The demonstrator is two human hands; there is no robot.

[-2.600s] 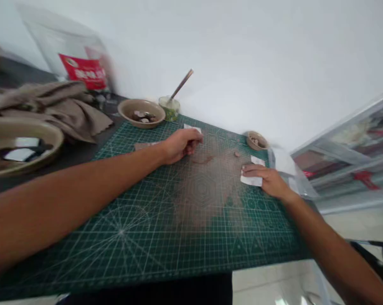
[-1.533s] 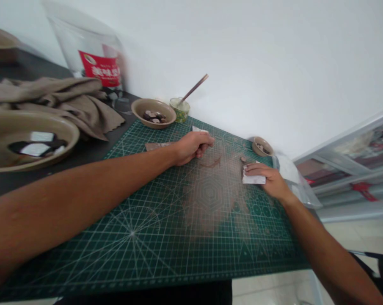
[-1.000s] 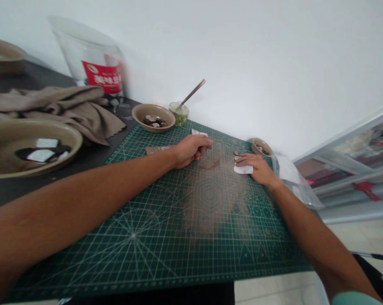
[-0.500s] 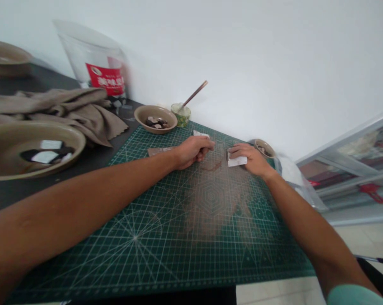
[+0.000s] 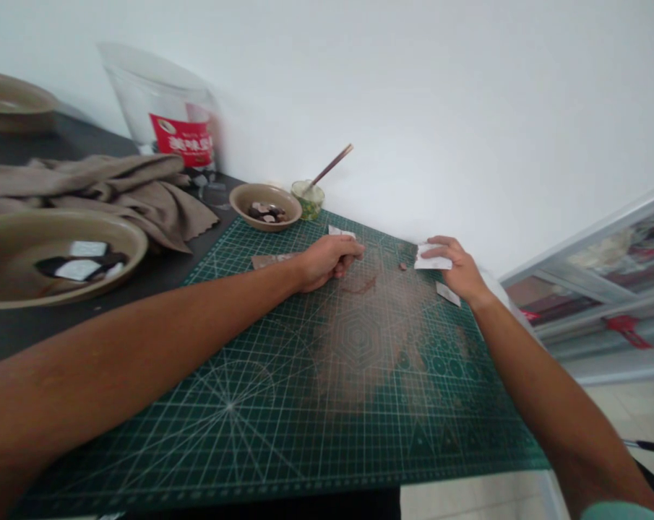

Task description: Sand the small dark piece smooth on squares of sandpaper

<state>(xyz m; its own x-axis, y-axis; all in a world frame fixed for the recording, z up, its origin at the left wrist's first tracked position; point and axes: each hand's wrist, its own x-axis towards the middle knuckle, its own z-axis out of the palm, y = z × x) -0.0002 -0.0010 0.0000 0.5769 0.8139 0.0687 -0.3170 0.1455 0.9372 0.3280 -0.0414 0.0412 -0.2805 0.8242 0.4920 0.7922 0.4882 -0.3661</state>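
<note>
My left hand (image 5: 331, 261) rests on the green cutting mat (image 5: 283, 433) with its fingers curled; whatever is inside them, if anything, is hidden. Behind it lies a small white paper piece (image 5: 341, 232), and a brownish sheet (image 5: 269, 261) shows beside the wrist. Over the mat's far right part, my right hand (image 5: 459, 269) grips a white piece of paper (image 5: 433, 257) between thumb and fingers. A small brown chip (image 5: 403, 266) lies left of that paper. Just below the hand is another white strip (image 5: 448, 294). Brown dust and a thin brown streak (image 5: 362, 285) mark the mat.
Behind the mat stand a small bowl (image 5: 240, 198) with dark and pale pieces and a green-patterned cup (image 5: 311, 206) holding a stick. Leftward are a larger bowl (image 5: 1, 267), a brown cloth (image 5: 131, 189) and a clear bag (image 5: 142, 87). The wall closes off the back.
My right hand has moved right and slightly up with the white paper, uncovering the brown chip and white strip. The small bowl at far right is now hidden. My left hand stays put.
</note>
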